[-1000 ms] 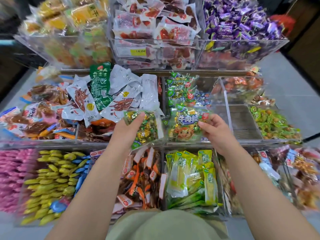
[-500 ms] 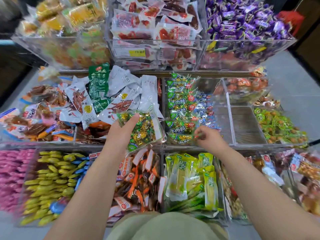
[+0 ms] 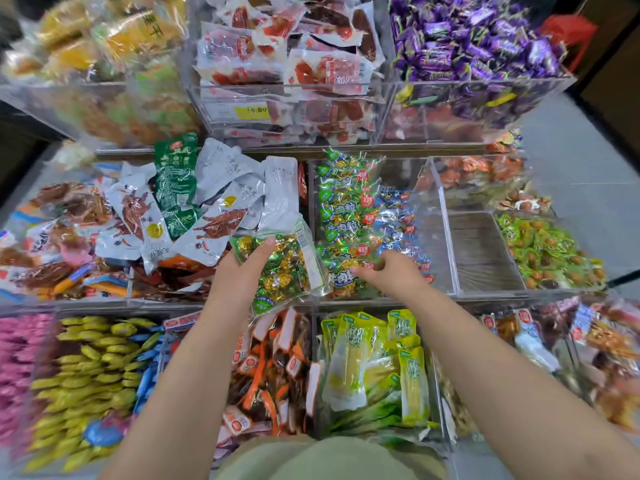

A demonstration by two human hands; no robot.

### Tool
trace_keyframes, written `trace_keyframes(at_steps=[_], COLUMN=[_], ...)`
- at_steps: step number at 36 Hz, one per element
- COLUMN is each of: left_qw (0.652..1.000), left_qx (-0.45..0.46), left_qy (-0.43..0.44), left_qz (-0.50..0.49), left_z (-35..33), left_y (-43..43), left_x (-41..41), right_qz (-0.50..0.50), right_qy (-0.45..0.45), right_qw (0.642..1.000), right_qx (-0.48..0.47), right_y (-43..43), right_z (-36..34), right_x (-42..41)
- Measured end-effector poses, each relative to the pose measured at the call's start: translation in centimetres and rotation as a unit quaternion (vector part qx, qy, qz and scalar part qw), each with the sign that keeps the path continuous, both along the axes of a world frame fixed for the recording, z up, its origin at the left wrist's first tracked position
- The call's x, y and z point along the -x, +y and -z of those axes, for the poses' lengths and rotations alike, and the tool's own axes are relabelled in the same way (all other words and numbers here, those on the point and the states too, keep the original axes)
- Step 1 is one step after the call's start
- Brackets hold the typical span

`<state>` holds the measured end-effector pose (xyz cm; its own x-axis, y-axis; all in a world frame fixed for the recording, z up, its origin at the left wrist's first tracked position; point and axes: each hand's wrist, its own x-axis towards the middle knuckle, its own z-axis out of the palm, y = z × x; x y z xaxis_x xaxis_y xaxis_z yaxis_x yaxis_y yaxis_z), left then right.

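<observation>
Left hand point(image 3: 239, 271): thumb clamped over the candy bag, the other fingers tucked beneath it where I can't see them. It's a firm hold.
Candy bag point(image 3: 289, 268): a clear bag of gold and green wrapped sweets. It is tilted, up off the display, just right of the silver pouches point(image 3: 221, 174) and over the divider beside the middle bin.
Green pack point(image 3: 341, 284): it lies at the front of the middle bin, against the near wall, right under my fingertips.
Right hand point(image 3: 393, 271): it reaches leftward and low into the bin, fingers stretched onto the green pack. Pinching it or only pressing it down? With the blur, I cannot tell.
Middle bin point(image 3: 450, 244): clear acrylic, with green and blue packs heaped toward its left side.
Progress: by my reading, the green pack is as good as placed. The candy bag has no home yet, so that's what's left.
Hard to see: my left fingers under the bag, my right thumb, and most of the smeared print on the packs. The outer bins are cut off at both edges.
</observation>
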<state>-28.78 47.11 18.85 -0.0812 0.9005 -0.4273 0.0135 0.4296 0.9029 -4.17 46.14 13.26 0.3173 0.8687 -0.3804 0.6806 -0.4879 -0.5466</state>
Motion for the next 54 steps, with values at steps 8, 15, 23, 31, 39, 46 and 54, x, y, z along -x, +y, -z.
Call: trace_keyframes(at_steps=[8,15,23,31,39,46,54], left_qw=[0.999,0.998,0.994,0.967,0.922,0.679,0.659], left_qx=[-0.032,-0.051,-0.091,-0.172,-0.160,-0.150,-0.163], left_qy=[0.018,0.030,0.020,-0.007,0.136,0.489,0.540], left_qz=[0.027,0.011,0.057,0.190,0.324,0.527,0.498], left_z=[0.6,-0.2,-3.0,-3.5,-2.7,1.9,3.6], left_y=[-0.6,-0.7,0.3,3.4,4.5,4.0,4.6], left_x=[-0.2,-0.1,-1.7,-7.1,-11.5,-11.0,-10.9], right_qz=[0.056,0.033,-0.069,-0.009,0.054,0.210,0.211], right_qy=[0.188,0.214,0.209,0.326,0.336,0.336,0.302], right_qw=[0.977,0.968,0.975,0.911,0.912,0.881,0.894], right_qx=[-0.084,-0.125,0.004,-0.254,-0.229,-0.260,-0.253], right_y=[0.2,-0.7,0.1,-0.3,0.0,-0.3,1.0], right_z=[0.6,1.5,-1.8,-7.3,-6.5,-5.1,-4.7], right_x=[0.3,0.9,-2.4,-3.3,-5.1,-7.2,-6.4])
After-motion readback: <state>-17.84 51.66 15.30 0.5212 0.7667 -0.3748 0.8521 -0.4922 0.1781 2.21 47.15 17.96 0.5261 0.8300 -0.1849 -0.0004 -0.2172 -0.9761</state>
